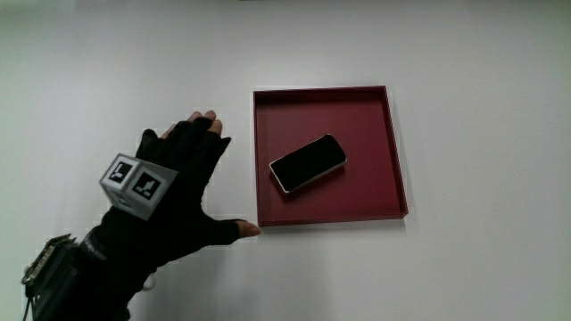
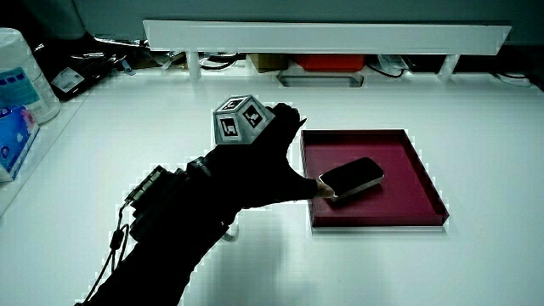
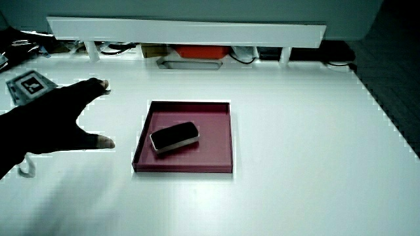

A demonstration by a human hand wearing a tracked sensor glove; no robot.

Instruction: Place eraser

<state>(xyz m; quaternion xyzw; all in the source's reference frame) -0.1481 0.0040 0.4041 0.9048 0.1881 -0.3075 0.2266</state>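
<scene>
The eraser [image 1: 308, 163] is a dark, rounded block with a pale rim, lying inside the red tray [image 1: 393, 152]. Beside the tray, the hand [image 1: 174, 192] has fingers spread, holding nothing.

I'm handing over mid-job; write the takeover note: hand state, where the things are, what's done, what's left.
Hand: the black-gloved hand is open, fingers spread, holding nothing, over the white table beside the shallow dark red square tray.
Things: the black rectangular eraser with a pale edge lies flat in the tray, apart from its walls.
Done: eraser appears placed.
Left: probably only clearing the hand away.
</scene>
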